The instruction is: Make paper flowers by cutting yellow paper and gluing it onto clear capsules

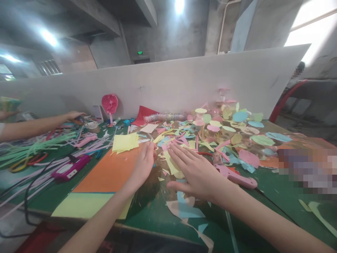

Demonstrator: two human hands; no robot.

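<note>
My left hand (144, 163) stands on its side over the table, fingers held together and slightly bent, nothing visible in it. It is beside the orange paper sheet (105, 172), close to a stack of small yellow paper squares (125, 142). My right hand (196, 170) is open, palm down, with its fingers stretched over a yellow paper piece (172, 163) and coloured paper scraps (184, 138). A pink glue gun (235, 177) lies just to the right of that hand. Cut paper pieces (185, 209) lie below my right palm.
At left, another person's arm (39, 124) reaches over pipe cleaners (44, 146) and a magenta power strip (71, 168). Cut paper ovals (228, 128) pile up at back right, before a white partition (163, 84). A pink fan-shaped object (110, 105) stands behind. A cord (276, 207) trails right.
</note>
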